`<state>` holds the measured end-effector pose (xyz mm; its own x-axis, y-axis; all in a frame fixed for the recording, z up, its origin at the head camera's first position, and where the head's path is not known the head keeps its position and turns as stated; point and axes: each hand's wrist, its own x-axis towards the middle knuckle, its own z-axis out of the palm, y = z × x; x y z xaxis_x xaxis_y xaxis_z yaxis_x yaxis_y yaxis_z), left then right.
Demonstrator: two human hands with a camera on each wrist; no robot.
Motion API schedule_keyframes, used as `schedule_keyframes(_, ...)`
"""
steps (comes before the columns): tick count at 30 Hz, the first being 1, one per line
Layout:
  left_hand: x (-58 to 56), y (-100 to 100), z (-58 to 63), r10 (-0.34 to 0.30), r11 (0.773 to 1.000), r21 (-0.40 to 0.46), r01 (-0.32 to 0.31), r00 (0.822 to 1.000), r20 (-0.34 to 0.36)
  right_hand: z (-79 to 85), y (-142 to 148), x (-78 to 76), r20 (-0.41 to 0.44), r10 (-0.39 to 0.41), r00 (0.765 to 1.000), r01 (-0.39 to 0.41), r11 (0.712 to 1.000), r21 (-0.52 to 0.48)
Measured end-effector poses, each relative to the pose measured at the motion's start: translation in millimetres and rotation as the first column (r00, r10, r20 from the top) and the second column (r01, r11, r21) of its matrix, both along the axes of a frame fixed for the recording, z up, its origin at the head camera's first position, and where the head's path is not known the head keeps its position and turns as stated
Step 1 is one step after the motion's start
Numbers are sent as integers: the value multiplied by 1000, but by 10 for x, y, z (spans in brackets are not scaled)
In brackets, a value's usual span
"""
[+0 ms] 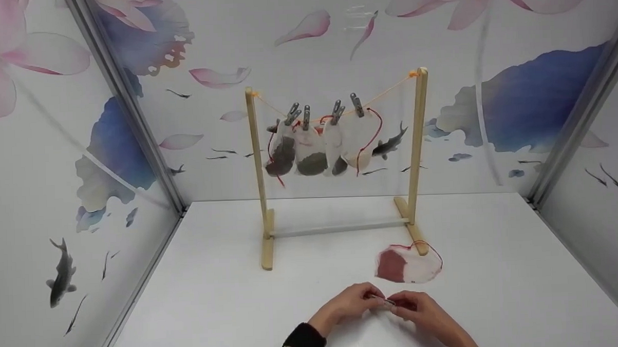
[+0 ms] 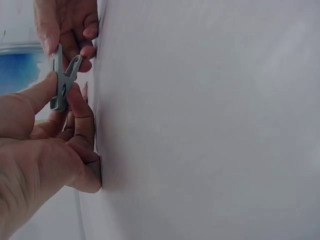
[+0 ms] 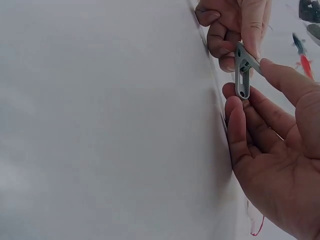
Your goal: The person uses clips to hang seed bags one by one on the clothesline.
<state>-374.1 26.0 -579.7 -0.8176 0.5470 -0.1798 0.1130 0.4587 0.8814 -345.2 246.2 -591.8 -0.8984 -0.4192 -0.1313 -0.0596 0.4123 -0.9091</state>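
Low over the table front, my left hand [image 1: 355, 300] and right hand [image 1: 421, 308] meet at a small grey clothespin [image 2: 62, 82]. My left thumb and fingers pinch its gripping end, as the left wrist view shows. In the right wrist view, my right thumb and fingertips hold the two handle ends, which stand apart. Just beyond the hands, a flat white-and-dark-red cloth pouch [image 1: 393, 263] with a red cord lies on the table, touching the rack's right foot.
A wooden drying rack [image 1: 416, 154] stands at the back, an orange line [image 1: 388, 92] sagging between its posts. Several white pouches [image 1: 311, 153], some with grey patches, hang from grey clothespins [image 1: 357, 105]. Printed wall panels [image 1: 303, 19] enclose the white table [image 1: 216, 310].
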Motion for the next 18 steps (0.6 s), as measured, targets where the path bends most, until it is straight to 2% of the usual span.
schedule_keyframes(4, 4, 11, -14, 17, 999, 31, -18, 1000, 17, -20, 13, -2, -6, -10, 1000, 9, 1000, -6)
schedule_keyframes(12, 28, 24, -42, 29, 998, 48, -29, 1000, 11, -37, 20, 17, 36, -99, 994, 99, 995, -12)
schedule_keyframes(18, 36, 31, -48, 50, 997, 59, -50, 999, 2, -47, 35, 19, 93, -138, 986, 146, 986, -83)
